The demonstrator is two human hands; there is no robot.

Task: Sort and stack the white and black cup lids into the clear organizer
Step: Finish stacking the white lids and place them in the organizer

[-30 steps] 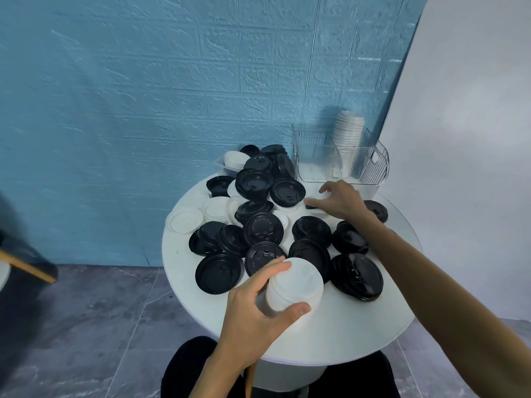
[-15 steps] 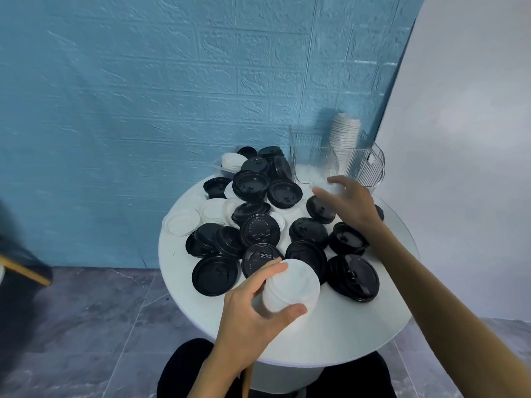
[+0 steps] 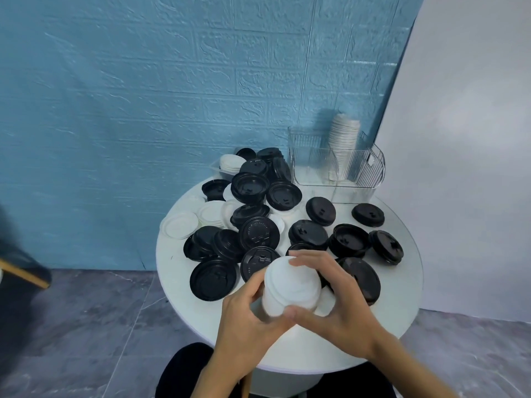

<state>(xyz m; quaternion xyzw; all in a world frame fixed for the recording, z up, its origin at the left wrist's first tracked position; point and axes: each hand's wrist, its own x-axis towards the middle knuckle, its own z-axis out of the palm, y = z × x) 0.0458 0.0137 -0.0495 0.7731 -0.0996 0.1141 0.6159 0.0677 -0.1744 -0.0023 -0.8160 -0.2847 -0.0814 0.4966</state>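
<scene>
A stack of white lids is held over the near part of the round white table. My left hand grips it from the left and below. My right hand closes on it from the right, fingers over the top lid. Several black lids lie scattered across the table, with loose white lids at the left. The clear organizer stands at the back right; a tall leaning stack of white lids fills one compartment.
A small clear tub holding white lids sits behind the black pile at the back. A blue brick-pattern wall rises behind the table, a white wall at the right. A dark chair with a wooden edge is at the far left.
My right hand picked a white lid from near the organizer, drew back toward me and now sits on the white stack in my left hand.
</scene>
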